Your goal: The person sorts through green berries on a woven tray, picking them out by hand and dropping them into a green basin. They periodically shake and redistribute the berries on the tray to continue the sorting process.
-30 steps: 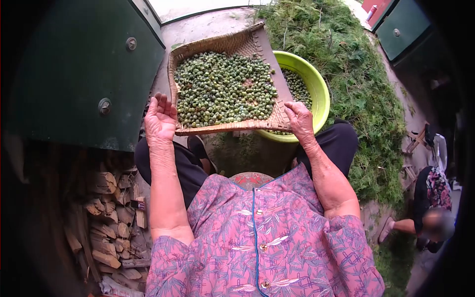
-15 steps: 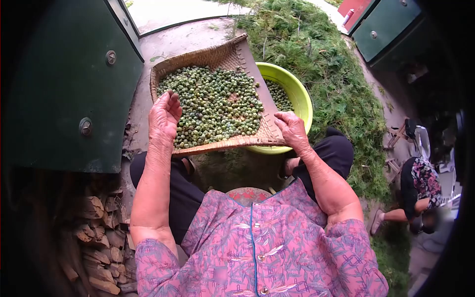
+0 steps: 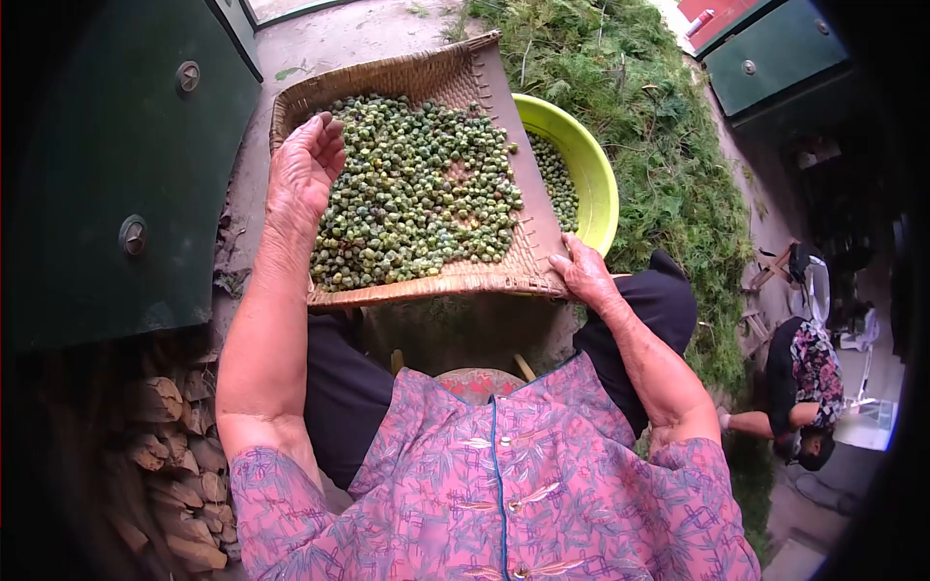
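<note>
A woven winnowing basket [image 3: 387,76] holds a broad layer of small round green fruits [image 3: 417,194]. My left hand [image 3: 305,169] is raised over its left side, fingers curled in toward the thumb. Whatever may be between those fingers is hidden. At the near right corner, my right hand [image 3: 587,276] grips the basket's flat edge between thumb and fingers. Beneath and beyond that right edge stands a yellow-green tub [image 3: 593,179], partly covered by the basket, with more green fruits [image 3: 554,179] inside.
Cut green branches [image 3: 659,165] lie heaped along the right. A dark green door panel [image 3: 116,165] stands at left, above stacked split firewood [image 3: 179,484]. Another person [image 3: 809,378] bends over at far right. My knees are below the basket.
My left hand has moved up and left across the basket. My right hand has shifted down to the basket's near right corner. The view has shifted, and the bending person appears lower.
</note>
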Motion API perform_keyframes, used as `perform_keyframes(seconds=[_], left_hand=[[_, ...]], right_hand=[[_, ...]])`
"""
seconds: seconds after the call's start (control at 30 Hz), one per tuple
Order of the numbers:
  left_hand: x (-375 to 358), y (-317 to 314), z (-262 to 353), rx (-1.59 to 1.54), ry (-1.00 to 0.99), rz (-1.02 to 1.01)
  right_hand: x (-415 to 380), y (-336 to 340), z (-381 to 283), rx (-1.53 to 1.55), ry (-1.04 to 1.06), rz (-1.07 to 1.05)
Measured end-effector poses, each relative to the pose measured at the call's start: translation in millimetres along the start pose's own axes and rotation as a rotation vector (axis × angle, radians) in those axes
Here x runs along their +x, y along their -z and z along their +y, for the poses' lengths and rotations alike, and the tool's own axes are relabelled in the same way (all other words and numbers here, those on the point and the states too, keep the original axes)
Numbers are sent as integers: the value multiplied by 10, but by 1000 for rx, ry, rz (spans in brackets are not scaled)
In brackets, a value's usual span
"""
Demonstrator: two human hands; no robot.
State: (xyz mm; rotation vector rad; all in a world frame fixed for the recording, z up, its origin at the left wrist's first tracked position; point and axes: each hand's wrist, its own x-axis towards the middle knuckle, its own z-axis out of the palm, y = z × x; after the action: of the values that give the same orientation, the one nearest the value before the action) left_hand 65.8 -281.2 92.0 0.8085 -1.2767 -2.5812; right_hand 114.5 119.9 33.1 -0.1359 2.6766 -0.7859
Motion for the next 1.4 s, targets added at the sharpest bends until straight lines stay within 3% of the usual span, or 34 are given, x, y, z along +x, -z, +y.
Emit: perform_keyframes(seconds=[0.33,0.4,0.47,0.53,0.6,0.73,0.87,1.07,1.13,1.2,1.27,1.33,1.4], left_hand=[[171,11,81,-1,5,-4],[141,-28,73,-11,-3,-14],[131,-74,28,9,-17,-35],[93,-101,-6,7,-3,-43],[61,-157,-40,43,-1,-74],[-33,-201,-182,98,8,-92],[-222,-300,-313,313,29,-203],[-371,-332,-471,552,101,-266],[-412,-376,-491,640,70,-309],[-399,-378,-507,673,56,-369],[-397,-381,-518,705,44,-427],[-411,-399,-504,718,32,-447],[-428,-409,-469,708,16,-448]], right_hand=[[-303,-170,-3,111,-61,-16],[-318,-154,13,134,-81,-61],[-237,-37,-69,-59,-106,-202],[-208,5,-157,-273,71,-39],[-70,25,-158,-287,237,74],[213,14,-338,-101,387,-51],[486,-30,-422,-117,501,-106],[587,-175,-392,-2,456,-212],[615,-251,-316,-32,546,-340],[585,-307,-336,-72,592,-242],[554,-339,-474,43,608,97],[505,-370,-547,62,569,103],[460,-372,-570,137,532,-240]])
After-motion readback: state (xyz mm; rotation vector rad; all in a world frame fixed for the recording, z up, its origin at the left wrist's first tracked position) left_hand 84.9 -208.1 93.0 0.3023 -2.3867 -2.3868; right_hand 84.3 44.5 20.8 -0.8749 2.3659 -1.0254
